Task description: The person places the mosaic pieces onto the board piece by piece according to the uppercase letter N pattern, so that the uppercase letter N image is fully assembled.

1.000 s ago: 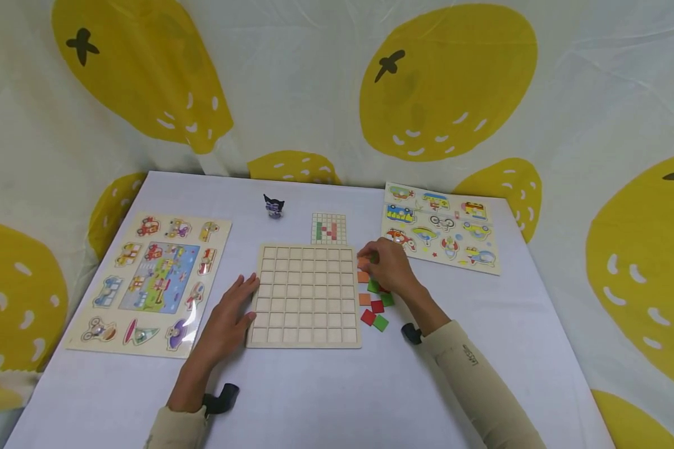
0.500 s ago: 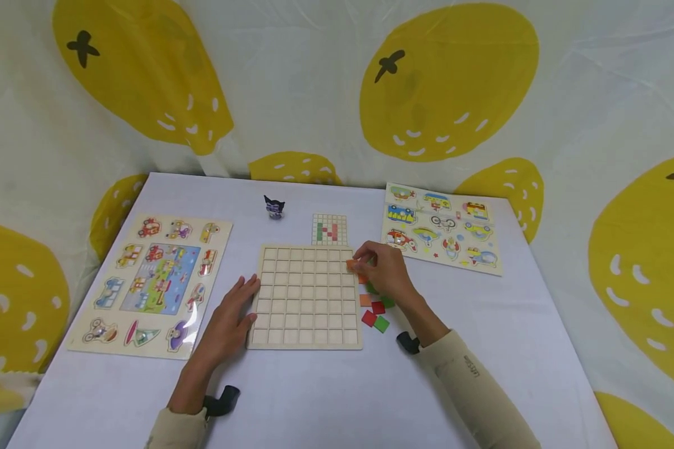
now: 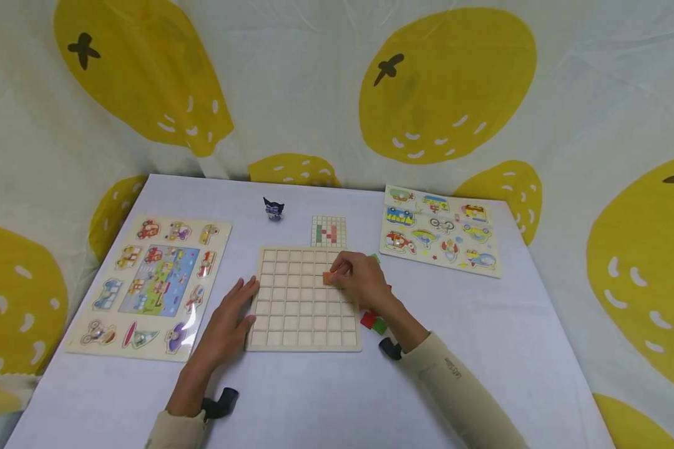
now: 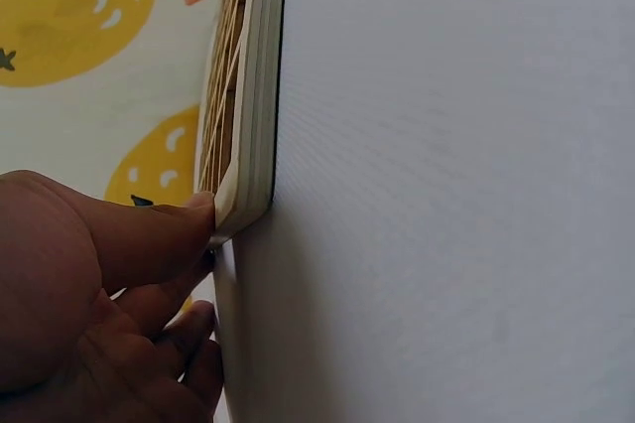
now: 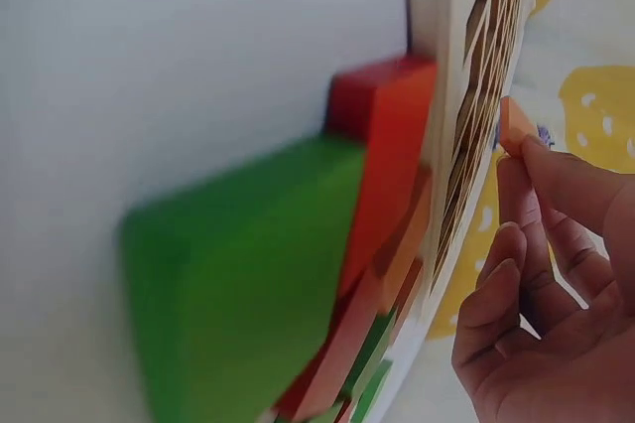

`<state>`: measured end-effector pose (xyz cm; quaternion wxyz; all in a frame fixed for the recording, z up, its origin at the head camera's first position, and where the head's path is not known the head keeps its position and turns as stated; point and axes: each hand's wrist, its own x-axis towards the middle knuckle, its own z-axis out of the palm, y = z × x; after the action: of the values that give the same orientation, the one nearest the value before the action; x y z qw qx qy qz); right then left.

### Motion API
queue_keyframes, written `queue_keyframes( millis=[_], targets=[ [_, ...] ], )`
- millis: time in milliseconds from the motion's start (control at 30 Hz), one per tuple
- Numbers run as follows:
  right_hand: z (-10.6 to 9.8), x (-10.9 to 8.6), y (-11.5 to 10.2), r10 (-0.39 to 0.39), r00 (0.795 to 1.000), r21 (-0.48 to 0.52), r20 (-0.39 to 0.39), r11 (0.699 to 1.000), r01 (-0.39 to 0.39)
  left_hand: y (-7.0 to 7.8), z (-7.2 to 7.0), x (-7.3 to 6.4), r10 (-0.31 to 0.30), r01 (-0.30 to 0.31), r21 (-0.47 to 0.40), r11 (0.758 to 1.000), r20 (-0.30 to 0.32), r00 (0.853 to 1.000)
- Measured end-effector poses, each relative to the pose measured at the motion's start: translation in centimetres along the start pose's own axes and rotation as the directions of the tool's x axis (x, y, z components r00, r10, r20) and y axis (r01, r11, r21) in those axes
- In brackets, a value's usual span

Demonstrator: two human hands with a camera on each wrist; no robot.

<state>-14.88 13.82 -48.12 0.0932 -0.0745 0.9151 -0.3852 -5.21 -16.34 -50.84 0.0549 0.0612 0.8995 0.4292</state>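
A wooden grid board [image 3: 303, 345] lies flat on the white table. My left hand [image 3: 228, 321] rests against its left edge with loosely spread fingers; in the left wrist view the thumb [image 4: 164, 234] touches the rim near a corner. Over the board's right half, my right hand [image 3: 363, 282] pinches an orange square tile [image 3: 328, 278] between thumb and fingertips. The right wrist view shows that tile [image 5: 514, 125] held above the grid. Several red, green and orange tiles lie beside the board's right edge, among them a green tile [image 3: 379, 325] and a red tile [image 3: 367, 320], partly hidden by the right hand.
Behind the board lies a small pattern card [image 3: 328, 231] with green and red squares. A dark figurine [image 3: 274, 209] stands to its left. One picture puzzle board [image 3: 151, 284] lies at left, another puzzle board [image 3: 440, 231] at back right.
My right hand has moved left from the loose tiles to above the board, carrying the orange tile. The left hand has stayed at the board's left edge.
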Motion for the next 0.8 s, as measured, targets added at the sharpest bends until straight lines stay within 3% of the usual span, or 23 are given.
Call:
queue_keyframes(
  millis=[600, 800],
  targets=[
    [1.8, 0.6, -1.4, 0.031, 0.999, -0.099, 0.011, 0.995, -0.030, -0.1, 0.1, -0.1, -0.006, 0.006, 0.001, 1.000, 0.006, 1.000],
    [1.8, 0.7, -1.1, -0.009, 1.000, -0.126, 0.021, 0.992, 0.011, -0.2, 0.1, 0.0, -0.004, 0.004, 0.000, 1.000, 0.005, 1.000]
  ],
)
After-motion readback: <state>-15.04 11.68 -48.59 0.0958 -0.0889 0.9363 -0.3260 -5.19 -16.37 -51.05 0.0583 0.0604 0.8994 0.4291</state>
